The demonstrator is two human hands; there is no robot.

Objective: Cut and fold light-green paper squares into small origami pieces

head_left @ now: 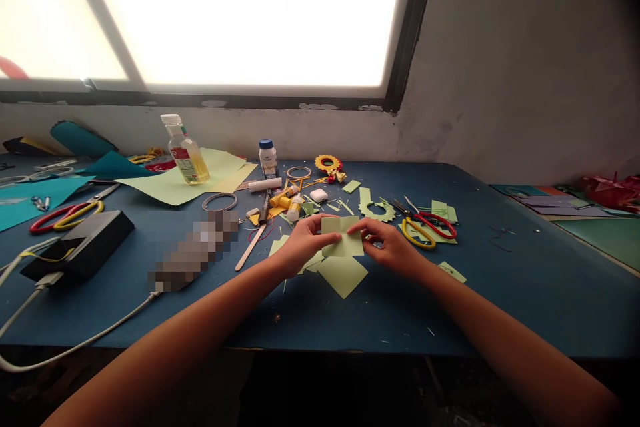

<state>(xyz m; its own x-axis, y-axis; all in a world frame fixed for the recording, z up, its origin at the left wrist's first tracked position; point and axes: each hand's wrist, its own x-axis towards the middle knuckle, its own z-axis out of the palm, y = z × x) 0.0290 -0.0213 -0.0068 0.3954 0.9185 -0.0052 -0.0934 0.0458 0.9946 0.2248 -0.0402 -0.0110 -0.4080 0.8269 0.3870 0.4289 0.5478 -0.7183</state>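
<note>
A small light green paper square [333, 247], creased down its middle, is held up over the blue table. My left hand [306, 245] pinches its left side, thumb across the front. At its right side, my right hand [383, 245] has its fingertips closed on the paper. Another green paper square [344, 275] lies just below it on the table, one corner toward me. More green paper pieces lie partly behind my left hand. To the right of my right hand rest scissors with red and yellow handles [419, 233], and beyond it a toothed green paper ring [379, 211].
Behind my hands are a white bottle with a blue cap [268, 159], a glue bottle [294, 207], a black marker [265, 207] and a wooden stick [251, 247]. To the left stand a drink bottle [187, 153] and a black box [83, 243] with white cables.
</note>
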